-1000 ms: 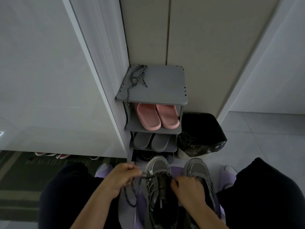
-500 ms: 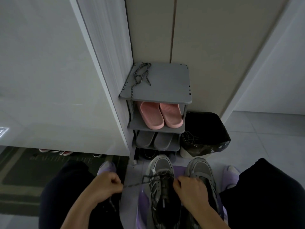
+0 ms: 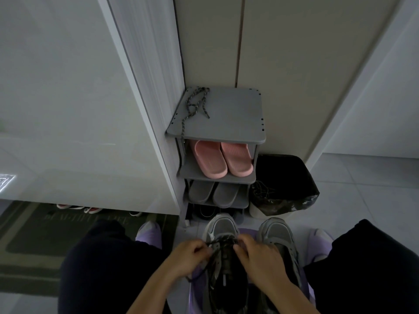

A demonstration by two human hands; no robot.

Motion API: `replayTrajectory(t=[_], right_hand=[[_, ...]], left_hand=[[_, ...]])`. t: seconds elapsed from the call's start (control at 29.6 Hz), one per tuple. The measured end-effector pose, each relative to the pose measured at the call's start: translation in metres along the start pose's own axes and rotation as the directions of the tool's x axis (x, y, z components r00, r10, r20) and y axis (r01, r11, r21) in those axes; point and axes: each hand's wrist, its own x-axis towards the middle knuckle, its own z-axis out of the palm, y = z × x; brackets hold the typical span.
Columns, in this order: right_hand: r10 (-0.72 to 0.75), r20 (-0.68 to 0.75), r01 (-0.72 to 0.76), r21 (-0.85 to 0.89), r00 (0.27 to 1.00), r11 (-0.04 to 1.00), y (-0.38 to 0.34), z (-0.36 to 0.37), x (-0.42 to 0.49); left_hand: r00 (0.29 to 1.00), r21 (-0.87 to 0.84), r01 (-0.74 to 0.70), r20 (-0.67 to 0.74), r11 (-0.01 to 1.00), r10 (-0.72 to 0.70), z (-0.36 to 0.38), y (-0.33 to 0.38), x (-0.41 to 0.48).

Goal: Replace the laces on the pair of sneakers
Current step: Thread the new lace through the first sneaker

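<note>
Back from its pull out to the left, the left hand [image 3: 190, 257] now sits close to the right hand [image 3: 257, 257]. Both pinch the lace [image 3: 223, 239] over the left sneaker [image 3: 221, 225], which stands beside the other sneaker [image 3: 275, 232], below the rack [image 3: 226, 123].

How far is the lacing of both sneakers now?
Done: strings, perhaps old laces, lie on the bin. In hand: left hand and right hand pinch a lace on the left sneaker. Left: the right sneaker shows no lace; a spare lace lies on the shelf.
</note>
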Motion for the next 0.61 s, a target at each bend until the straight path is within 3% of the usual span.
replayTrajectory(t=[0.07, 0.17, 0.27, 0.37, 0.51, 0.61], right_hand=[[-0.086, -0.047, 0.087, 0.021, 0.995, 0.996, -0.004, 0.000, 0.005], [-0.162, -0.009, 0.161, -0.090, 0.987, 0.983, -0.015, -0.004, 0.015], [-0.173, 0.043, 0.177, -0.144, 0.984, 0.974, -0.025, -0.003, 0.024], [-0.226, 0.068, 0.227, -0.015, 0.972, 0.974, -0.025, -0.005, 0.026], [-0.365, 0.097, 0.353, 0.123, 0.926, 0.927, -0.028, -0.010, 0.018], [-0.363, 0.032, 0.334, 0.324, 0.931, 0.885, -0.030, -0.011, 0.021]], left_hand=[[0.994, -0.035, -0.016, -0.104, 0.999, 0.013, 0.000, -0.001, 0.005], [0.969, 0.112, -0.099, -0.213, 0.989, 0.121, 0.007, 0.001, 0.013], [0.965, 0.221, -0.146, -0.181, 0.964, 0.188, 0.009, 0.001, 0.019], [0.977, 0.310, -0.149, -0.098, 0.939, 0.187, -0.002, 0.003, 0.018], [0.986, 0.155, -0.056, -0.145, 0.986, 0.078, -0.018, 0.006, 0.010], [0.972, -0.243, -0.077, -0.235, 0.967, 0.018, -0.031, 0.026, 0.002]])
